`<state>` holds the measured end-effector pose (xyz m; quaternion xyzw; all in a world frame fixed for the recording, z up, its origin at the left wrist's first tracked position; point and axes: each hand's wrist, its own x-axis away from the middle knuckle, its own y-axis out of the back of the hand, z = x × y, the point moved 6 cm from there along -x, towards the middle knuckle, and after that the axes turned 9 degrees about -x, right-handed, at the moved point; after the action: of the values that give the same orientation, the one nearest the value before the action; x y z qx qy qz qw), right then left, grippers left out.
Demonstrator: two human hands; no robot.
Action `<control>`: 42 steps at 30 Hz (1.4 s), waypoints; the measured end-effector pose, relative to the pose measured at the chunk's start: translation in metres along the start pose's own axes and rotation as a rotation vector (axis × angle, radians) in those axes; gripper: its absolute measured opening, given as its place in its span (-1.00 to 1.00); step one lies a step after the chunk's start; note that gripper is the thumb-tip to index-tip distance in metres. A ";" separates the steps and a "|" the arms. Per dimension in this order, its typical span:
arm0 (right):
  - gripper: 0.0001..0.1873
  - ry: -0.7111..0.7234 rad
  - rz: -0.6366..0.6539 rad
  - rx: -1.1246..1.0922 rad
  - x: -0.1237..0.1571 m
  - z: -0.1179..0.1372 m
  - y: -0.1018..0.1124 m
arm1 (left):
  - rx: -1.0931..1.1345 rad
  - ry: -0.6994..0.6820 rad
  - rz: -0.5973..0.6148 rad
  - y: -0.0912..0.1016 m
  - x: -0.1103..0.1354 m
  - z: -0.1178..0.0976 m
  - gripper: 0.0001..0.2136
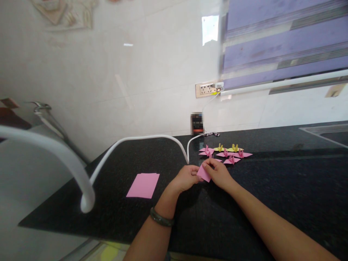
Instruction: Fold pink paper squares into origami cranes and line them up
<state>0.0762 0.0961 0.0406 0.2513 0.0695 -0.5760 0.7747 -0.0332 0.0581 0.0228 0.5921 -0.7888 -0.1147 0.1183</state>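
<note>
Between my two hands is a small folded piece of pink origami paper (204, 173), held just above the dark counter. My left hand (186, 177) pinches its left edge, and a dark bangle circles that wrist. My right hand (219, 173) grips the upper right edge with thumb and fingers closed on it. Just beyond my hands sit several folded paper cranes, pink ones (232, 160) and yellow ones (235, 148); one pink crane is partly hidden behind my right hand. To the left lies a small stack of square pink paper sheets (143, 185), flat on the counter.
A thick white bent tube (152, 137) arches over the counter (108, 203) on the left. Against the wall stands a phone-like device (197, 124), its face pixelated, below a socket panel (206, 90) with a plugged-in cable. A sink edge (320, 133) shows at far right.
</note>
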 end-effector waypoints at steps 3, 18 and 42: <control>-0.82 -0.001 0.005 0.005 0.000 0.000 0.000 | -0.014 0.030 -0.009 0.001 -0.001 0.003 -0.73; -0.84 0.018 0.025 -0.005 0.001 0.003 -0.003 | -0.117 0.005 -0.038 0.001 -0.001 0.001 -0.66; -0.80 -0.041 -0.048 -0.082 -0.005 -0.008 0.013 | -0.052 0.007 -0.458 0.043 0.002 0.004 -0.73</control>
<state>0.0880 0.1070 0.0401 0.2057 0.0830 -0.5960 0.7717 -0.0737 0.0683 0.0332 0.7527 -0.6303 -0.1568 0.1072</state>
